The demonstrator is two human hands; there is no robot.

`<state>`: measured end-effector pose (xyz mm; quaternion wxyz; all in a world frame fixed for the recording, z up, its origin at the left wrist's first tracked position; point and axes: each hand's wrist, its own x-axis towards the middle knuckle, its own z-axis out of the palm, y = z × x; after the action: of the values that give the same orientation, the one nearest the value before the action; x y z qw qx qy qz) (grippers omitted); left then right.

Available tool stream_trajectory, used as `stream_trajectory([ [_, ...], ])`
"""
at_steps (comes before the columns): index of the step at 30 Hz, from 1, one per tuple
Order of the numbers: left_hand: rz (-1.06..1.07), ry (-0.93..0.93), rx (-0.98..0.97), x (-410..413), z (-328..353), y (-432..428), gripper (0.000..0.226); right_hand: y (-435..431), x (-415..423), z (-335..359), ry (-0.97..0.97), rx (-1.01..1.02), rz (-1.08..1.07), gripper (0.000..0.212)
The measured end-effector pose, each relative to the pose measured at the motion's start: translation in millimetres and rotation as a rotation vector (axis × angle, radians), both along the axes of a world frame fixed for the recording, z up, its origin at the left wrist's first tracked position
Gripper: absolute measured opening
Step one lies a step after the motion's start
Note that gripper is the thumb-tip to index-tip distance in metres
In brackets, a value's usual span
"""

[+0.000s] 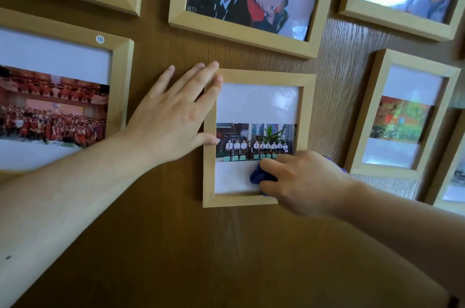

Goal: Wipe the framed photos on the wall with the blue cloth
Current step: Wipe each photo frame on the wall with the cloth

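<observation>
A small light-wood framed photo point(259, 76) hangs at the centre of the wooden wall; its picture shows a row of people in white shirts. My left hand point(173, 119) lies flat with spread fingers against the wall and the frame's left edge. My right hand point(299, 182) is closed around a bunched blue cloth point(259, 177) and presses it on the glass at the frame's lower right corner. Most of the cloth is hidden under my fingers; a bit shows behind my wrist.
Other wooden frames surround it: a large one point(120, 76) at the left with a "19" sticker, one point(241, 33) right above, one point(402, 21) at the upper right, one point(377, 106) at the right. Bare wood panel point(226, 257) lies below.
</observation>
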<state>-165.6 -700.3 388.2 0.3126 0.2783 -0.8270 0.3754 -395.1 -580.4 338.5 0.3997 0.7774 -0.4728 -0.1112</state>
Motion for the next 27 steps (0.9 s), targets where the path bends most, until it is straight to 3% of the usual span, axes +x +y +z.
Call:
stream_trajectory([
  [7, 0.05, 0.001, -0.033, -2, -8, 7, 0.092, 21, -26, 6, 0.072, -0.057, 0.005, 0.019],
  [13, -0.099, -0.065, -0.163, -35, -16, 34, 0.07, 38, -51, 22, 0.033, -0.196, 0.098, 0.023],
  [19, -0.273, -0.087, -0.099, -113, -17, 61, 0.068, 71, -104, 33, -0.058, -0.352, -0.049, 0.032],
  [23, -0.402, -0.12, -0.021, -184, -25, 84, 0.068, 111, -159, 23, -0.182, -0.394, -0.205, 0.055],
  [27, -0.536, -0.166, 0.029, -256, -43, 108, 0.065, 158, -212, -2, -0.246, -0.409, -0.335, 0.063],
])
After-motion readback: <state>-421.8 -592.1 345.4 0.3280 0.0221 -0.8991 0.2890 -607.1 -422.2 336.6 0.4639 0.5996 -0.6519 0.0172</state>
